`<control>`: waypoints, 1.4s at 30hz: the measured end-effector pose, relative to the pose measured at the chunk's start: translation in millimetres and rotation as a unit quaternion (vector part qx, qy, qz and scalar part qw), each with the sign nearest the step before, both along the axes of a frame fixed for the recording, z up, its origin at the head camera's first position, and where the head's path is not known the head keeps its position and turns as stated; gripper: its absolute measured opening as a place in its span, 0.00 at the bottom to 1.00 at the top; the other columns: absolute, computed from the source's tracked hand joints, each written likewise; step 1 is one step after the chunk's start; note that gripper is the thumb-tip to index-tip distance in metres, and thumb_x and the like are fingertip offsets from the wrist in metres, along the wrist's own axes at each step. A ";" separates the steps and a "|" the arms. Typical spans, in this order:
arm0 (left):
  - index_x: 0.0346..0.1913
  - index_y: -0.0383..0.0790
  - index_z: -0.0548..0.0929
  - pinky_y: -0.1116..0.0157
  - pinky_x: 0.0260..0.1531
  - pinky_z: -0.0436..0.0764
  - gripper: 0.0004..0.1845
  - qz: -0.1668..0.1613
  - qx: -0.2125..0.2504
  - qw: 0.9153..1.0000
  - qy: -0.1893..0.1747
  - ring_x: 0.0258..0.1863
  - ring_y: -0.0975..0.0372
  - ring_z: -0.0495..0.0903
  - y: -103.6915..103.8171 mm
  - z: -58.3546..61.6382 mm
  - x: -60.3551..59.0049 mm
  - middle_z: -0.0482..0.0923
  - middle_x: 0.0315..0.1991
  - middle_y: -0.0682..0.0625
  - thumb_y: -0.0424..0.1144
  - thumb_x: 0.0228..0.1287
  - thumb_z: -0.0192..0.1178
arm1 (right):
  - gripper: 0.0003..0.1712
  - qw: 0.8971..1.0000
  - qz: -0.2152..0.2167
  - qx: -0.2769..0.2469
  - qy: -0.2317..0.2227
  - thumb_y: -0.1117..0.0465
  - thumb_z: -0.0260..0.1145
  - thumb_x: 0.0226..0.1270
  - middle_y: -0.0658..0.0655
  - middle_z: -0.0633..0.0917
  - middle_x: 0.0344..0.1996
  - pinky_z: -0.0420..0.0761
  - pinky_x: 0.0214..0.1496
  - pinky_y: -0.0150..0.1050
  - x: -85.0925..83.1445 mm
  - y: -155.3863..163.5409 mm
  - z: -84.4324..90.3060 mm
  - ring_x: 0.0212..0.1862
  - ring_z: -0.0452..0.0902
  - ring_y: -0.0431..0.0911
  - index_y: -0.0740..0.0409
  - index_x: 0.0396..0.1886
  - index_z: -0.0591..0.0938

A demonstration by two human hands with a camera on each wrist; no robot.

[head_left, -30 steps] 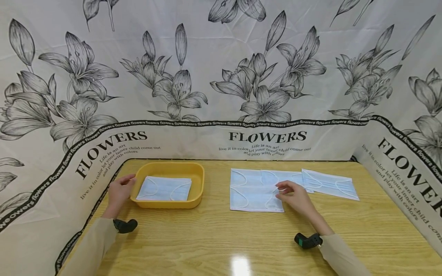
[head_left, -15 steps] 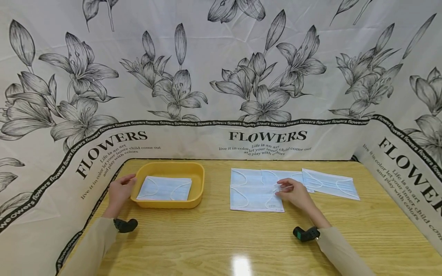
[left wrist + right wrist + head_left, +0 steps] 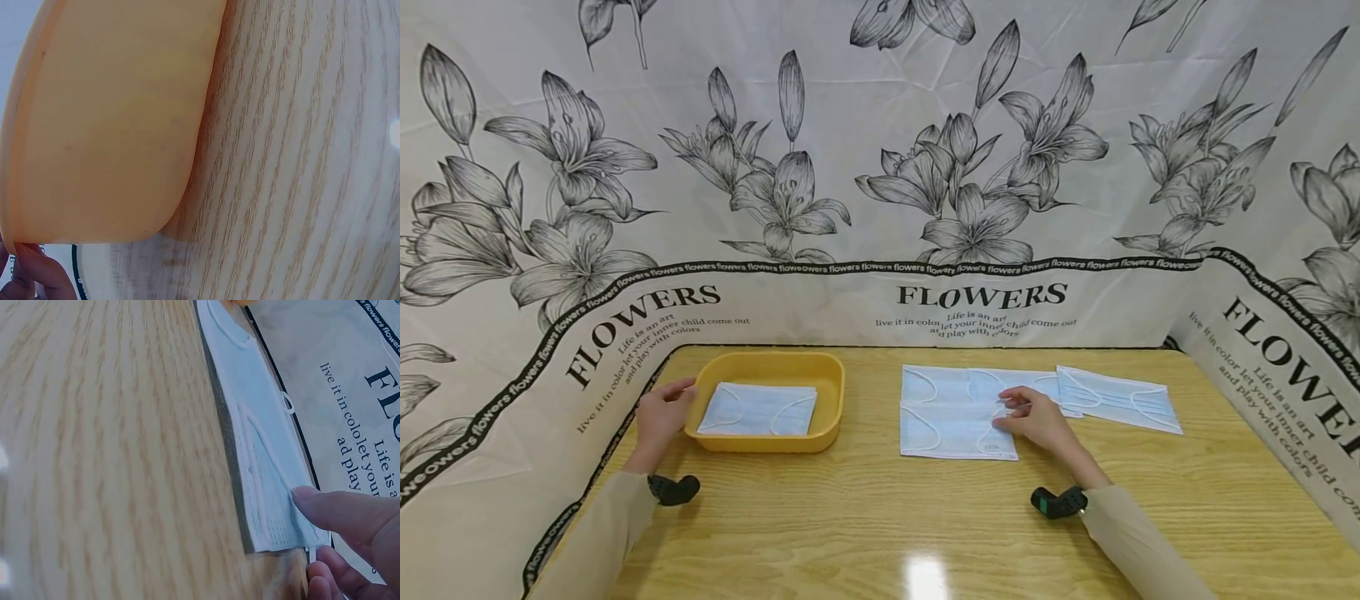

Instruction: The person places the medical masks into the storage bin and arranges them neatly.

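My left hand (image 3: 660, 414) grips the left rim of a yellow plastic tub (image 3: 760, 446), with thumb and fingertips at the rim in the left wrist view. Inside the tub lies a pale blue face mask (image 3: 758, 410). My right hand (image 3: 1041, 423) pinches the right edge of the nearest loose face mask (image 3: 955, 433), thumb on top and the other fingers at its underside in the right wrist view. That mask lies overlapping two more masks behind it, one at the left (image 3: 925, 385) and one in the middle (image 3: 1007, 383), partly hidden by my hand.
Another face mask (image 3: 1120, 402) lies slanted at the right, overlapping the middle one. The wooden table (image 3: 820, 525) is bounded behind and at both sides by a white flower-printed cloth (image 3: 820, 308).
My right hand has shifted slightly left onto the nearest mask's edge, its wrist also moving left and a little away from me. My left hand and the tub have stayed practically still.
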State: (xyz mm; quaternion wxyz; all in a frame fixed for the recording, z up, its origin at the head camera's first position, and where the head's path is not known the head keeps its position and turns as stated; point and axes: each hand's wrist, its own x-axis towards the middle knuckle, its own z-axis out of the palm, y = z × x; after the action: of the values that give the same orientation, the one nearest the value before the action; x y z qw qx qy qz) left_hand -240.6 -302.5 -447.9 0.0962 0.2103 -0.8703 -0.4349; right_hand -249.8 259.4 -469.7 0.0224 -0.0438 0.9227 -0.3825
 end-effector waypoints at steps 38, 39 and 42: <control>0.56 0.35 0.82 0.71 0.18 0.74 0.19 -0.007 -0.004 1.000 0.022 0.24 0.67 0.72 -0.1 -1.3 1.8 0.80 0.48 0.34 0.42 0.69 0.55 | 0.14 0.997 -0.010 0.007 0.082 0.59 0.62 0.70 0.64 0.87 0.43 0.79 0.41 0.36 12.2 -7.3 0.6 0.42 0.82 0.51 0.64 0.46 0.85; 0.56 0.35 0.82 0.71 0.18 0.74 0.19 -0.008 -0.004 1.000 0.025 0.24 0.68 0.72 0.0 -1.0 2.1 0.80 0.48 0.34 0.42 0.69 0.55 | 0.14 0.996 -0.013 0.007 0.085 0.58 0.62 0.70 0.63 0.87 0.42 0.78 0.41 0.35 12.6 -7.5 0.9 0.41 0.82 0.50 0.64 0.46 0.85; 0.56 0.34 0.82 0.71 0.18 0.74 0.18 -0.012 -0.003 0.999 0.030 0.23 0.68 0.72 0.6 0.5 3.3 0.80 0.48 0.33 0.41 0.69 0.56 | 0.14 0.995 -0.024 0.001 0.099 0.58 0.62 0.69 0.62 0.87 0.40 0.77 0.37 0.32 13.2 -8.1 1.4 0.37 0.81 0.45 0.63 0.45 0.86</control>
State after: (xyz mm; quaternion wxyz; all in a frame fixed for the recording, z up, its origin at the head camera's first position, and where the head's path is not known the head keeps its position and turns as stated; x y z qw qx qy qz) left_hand -237.3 -301.8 -447.4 0.1173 0.1863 -0.8706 -0.4400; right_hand -236.6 251.2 -468.3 -0.0782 -0.0590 0.9215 -0.3758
